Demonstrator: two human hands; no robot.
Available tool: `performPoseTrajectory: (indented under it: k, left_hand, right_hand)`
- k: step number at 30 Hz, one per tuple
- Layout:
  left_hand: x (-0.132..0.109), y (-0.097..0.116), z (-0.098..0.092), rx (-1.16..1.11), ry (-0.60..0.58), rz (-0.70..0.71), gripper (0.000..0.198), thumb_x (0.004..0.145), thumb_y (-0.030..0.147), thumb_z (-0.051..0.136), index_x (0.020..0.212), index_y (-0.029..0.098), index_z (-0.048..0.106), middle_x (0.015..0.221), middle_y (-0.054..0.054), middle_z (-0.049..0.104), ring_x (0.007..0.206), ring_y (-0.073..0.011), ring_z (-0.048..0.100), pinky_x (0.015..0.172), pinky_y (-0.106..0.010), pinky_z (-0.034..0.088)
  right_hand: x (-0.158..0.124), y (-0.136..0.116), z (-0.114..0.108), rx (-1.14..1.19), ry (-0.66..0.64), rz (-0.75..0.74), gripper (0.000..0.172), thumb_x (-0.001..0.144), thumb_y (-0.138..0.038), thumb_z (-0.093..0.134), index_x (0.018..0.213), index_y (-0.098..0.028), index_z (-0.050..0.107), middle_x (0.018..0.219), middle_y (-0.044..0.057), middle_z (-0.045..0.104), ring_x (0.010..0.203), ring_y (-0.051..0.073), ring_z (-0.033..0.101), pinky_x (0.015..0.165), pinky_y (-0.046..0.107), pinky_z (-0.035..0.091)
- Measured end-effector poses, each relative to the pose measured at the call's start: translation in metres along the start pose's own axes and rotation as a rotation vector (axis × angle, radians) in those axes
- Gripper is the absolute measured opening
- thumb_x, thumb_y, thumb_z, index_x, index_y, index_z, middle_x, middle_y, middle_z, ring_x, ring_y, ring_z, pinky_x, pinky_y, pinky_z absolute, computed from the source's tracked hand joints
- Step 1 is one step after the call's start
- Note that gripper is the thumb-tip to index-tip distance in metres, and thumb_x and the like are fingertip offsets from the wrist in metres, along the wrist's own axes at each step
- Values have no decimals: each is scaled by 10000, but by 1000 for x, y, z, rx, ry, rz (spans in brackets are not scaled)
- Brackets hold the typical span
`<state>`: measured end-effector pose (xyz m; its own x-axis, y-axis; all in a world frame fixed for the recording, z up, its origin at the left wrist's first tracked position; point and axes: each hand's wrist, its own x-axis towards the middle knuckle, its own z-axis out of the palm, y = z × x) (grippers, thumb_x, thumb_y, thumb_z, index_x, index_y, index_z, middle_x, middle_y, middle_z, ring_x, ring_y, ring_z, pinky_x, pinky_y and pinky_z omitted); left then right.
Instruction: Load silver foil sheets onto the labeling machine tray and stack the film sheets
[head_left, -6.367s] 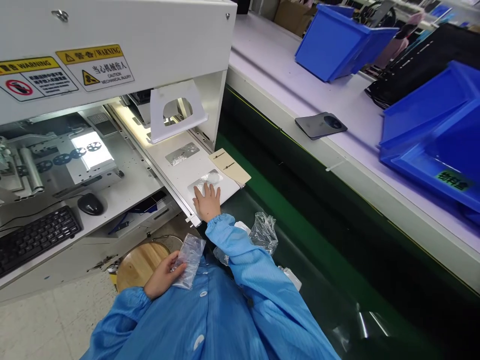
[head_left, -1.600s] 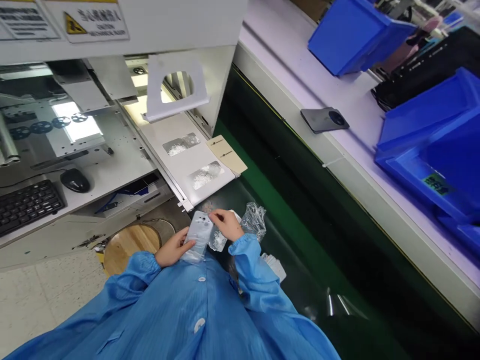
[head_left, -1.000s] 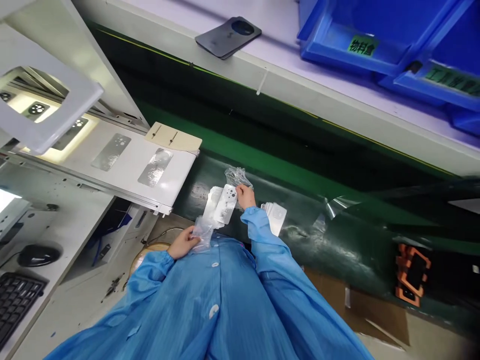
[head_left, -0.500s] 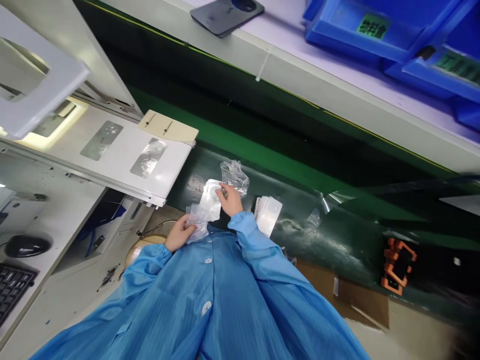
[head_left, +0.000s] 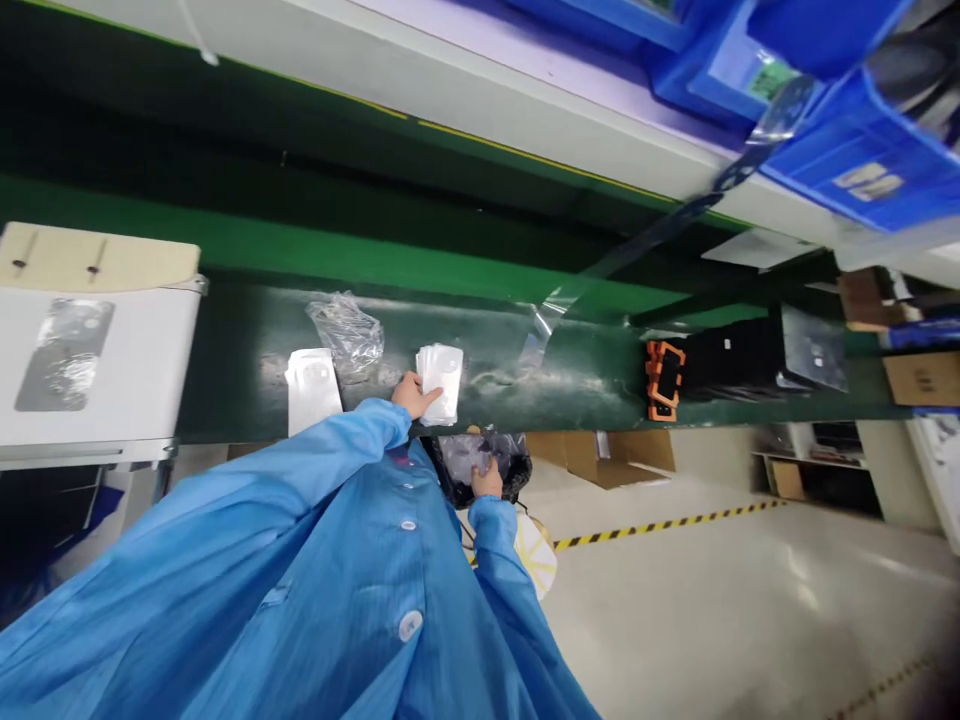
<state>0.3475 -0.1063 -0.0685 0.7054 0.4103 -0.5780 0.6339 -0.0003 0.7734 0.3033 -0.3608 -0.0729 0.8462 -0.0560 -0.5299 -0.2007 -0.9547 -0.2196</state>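
The right hand [head_left: 487, 482] is nearest, lowered off the bench edge into a black-lined bin [head_left: 516, 478] that has come into view; half a second ago it was on the left stack; its forearm points straight forward, fingers curled down into pale film [head_left: 459, 452], and whether they grip it or have let go I cannot tell.

The left hand [head_left: 411, 396] has crossed from the near side of the left stack, where it held clear film, to the right stack [head_left: 444, 385]; its arm now slants across the body from the left, the palm low, the thumb laid over the stack's near left part, the other fingers bunched at its side; whether it is clamped there I cannot tell; the two hands are apart.

Both stacks of pale plates lie flat on the green bench [head_left: 247, 375], near its front edge; the left stack [head_left: 313, 392], slightly fanned at its far end, is now untouched; crumpled wrap [head_left: 347, 330] lies just beyond it, as before.

The view has turned right; at the left only the end of the white conveyor [head_left: 142, 350] shows, one silvery plate [head_left: 66, 355] on it; orange frames [head_left: 664, 380] sit farther right on the bench; blue tubs [head_left: 874, 150] stand farthest off, on the raised shelf [head_left: 480, 75].
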Motion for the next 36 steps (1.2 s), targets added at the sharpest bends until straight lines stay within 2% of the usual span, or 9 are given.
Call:
performPoseTrajectory:
  k: [2, 5, 8, 10, 15, 20, 28, 32, 36]
  left_hand:
    - [10, -1, 10, 5, 32, -20, 411, 615, 248, 849, 851, 196, 516, 782, -36, 647, 844, -238, 634, 780, -325, 458]
    - [10, -13, 0, -42, 19, -41, 365, 610, 244, 846, 811, 187, 546, 678, -15, 641, 734, -228, 648, 706, -319, 483]
    - [0, -24, -22, -134, -29, -57, 343, 605, 274, 850, 795, 167, 585, 623, -17, 649, 644, -219, 651, 636, -314, 509]
    - [-7, -27, -33, -209, -43, -62, 367, 609, 319, 852, 815, 160, 593, 635, -24, 665, 637, -213, 658, 623, -310, 527]
    - [-20, -21, -37, -387, -73, -68, 500, 594, 445, 847, 900, 162, 570, 683, -29, 678, 654, -209, 672, 606, -310, 545]
    - [-25, -16, -37, -492, -113, -42, 573, 549, 482, 853, 932, 176, 557, 710, -12, 676, 665, -192, 672, 605, -292, 548]
    - [-29, -13, -53, -492, -93, -7, 558, 542, 488, 840, 878, 197, 503, 754, 3, 665, 666, -190, 660, 524, -254, 508]
    - [-41, -5, -56, -465, -131, 32, 601, 567, 433, 853, 1010, 186, 530, 750, -15, 701, 659, -209, 679, 547, -274, 522]
    - [-59, 5, -71, -485, -115, 64, 597, 616, 451, 835, 1043, 170, 527, 738, -32, 721, 690, -234, 702, 645, -338, 561]
  right_hand:
    - [8, 3, -9, -24, 23, 131, 597, 810, -317, 589, 1345, -71, 486, 1117, 264, 607, 984, 359, 654, 830, 496, 495]
    - [22, -10, -30, -49, 93, 202, 593, 820, -363, 602, 1325, -67, 508, 1256, 325, 504, 1111, 412, 572, 877, 544, 449]
    - [43, -44, -52, 48, 226, -70, 424, 857, -353, 562, 1209, -119, 605, 1189, 246, 577, 1115, 356, 562, 933, 483, 428]
    - [60, -74, -61, 215, 226, -285, 320, 862, -316, 545, 1103, -133, 650, 1031, 165, 657, 1021, 286, 603, 938, 415, 437]
    - [83, -136, -57, 504, 28, -413, 284, 889, -358, 483, 981, -160, 666, 870, 65, 700, 793, 180, 642, 789, 311, 511]
    - [80, -146, -42, 789, -325, -559, 314, 796, -455, 598, 896, -165, 664, 790, 38, 712, 704, 169, 657, 676, 276, 536]
    - [71, -137, -41, 912, -331, -533, 314, 755, -492, 623, 841, -190, 632, 770, 52, 711, 721, 212, 673, 668, 314, 546]
    - [54, -154, -41, 947, -454, -585, 295, 762, -469, 648, 882, -201, 629, 824, 44, 713, 787, 218, 688, 725, 323, 557]
    - [36, -177, -46, 948, -481, -625, 292, 777, -465, 654, 908, -207, 612, 850, 40, 714, 804, 216, 693, 764, 324, 558]
